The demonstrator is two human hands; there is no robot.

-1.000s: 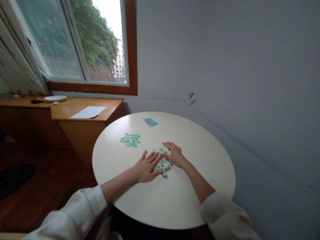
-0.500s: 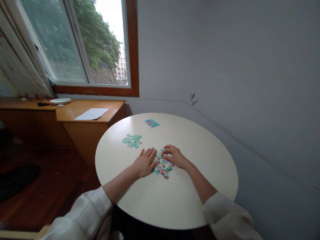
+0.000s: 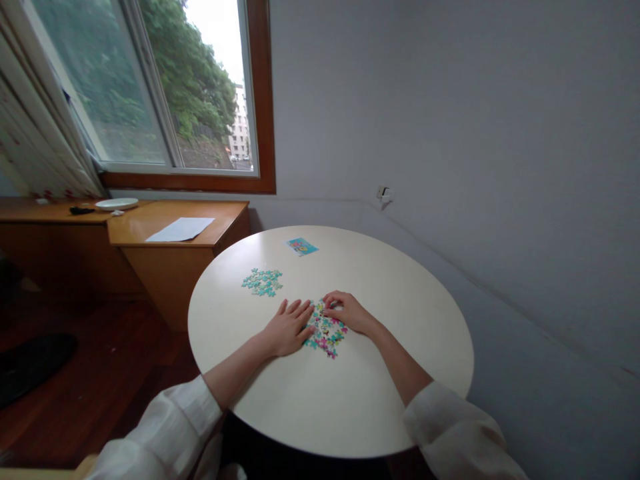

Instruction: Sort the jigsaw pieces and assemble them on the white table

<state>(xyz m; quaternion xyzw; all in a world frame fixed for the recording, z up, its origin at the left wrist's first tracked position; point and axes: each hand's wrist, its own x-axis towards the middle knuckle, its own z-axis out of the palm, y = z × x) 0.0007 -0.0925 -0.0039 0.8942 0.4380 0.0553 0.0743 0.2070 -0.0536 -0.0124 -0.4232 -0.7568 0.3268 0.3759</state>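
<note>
A loose pile of small jigsaw puzzle pieces point(image 3: 329, 337) in turquoise, pink and yellow lies between my hands on the round white table point(image 3: 350, 400). My left hand point(image 3: 290, 328) rests flat with its fingers spread, its thumb and fingertips at the pile's left edge. Over the upper right of the pile, my right hand point(image 3: 349, 312) has its fingers curled, thumb and index finger drawn close around a puzzle piece mostly hidden by the fingertips. A second group of pieces, mostly turquoise point(image 3: 263, 283), lies farther left.
A small colourful picture card point(image 3: 302, 247) lies near the table's far edge. Behind to the left is a wooden desk point(image 3: 230, 223) with a white sheet point(image 3: 181, 229) and a white plate point(image 3: 117, 204). A grey wall point(image 3: 500, 167) stands behind and right of the table.
My right hand's fingers have curled in, and the index finger has come closer to the thumb over the pile. My left hand stays nearly in place. The view has shifted slightly.
</note>
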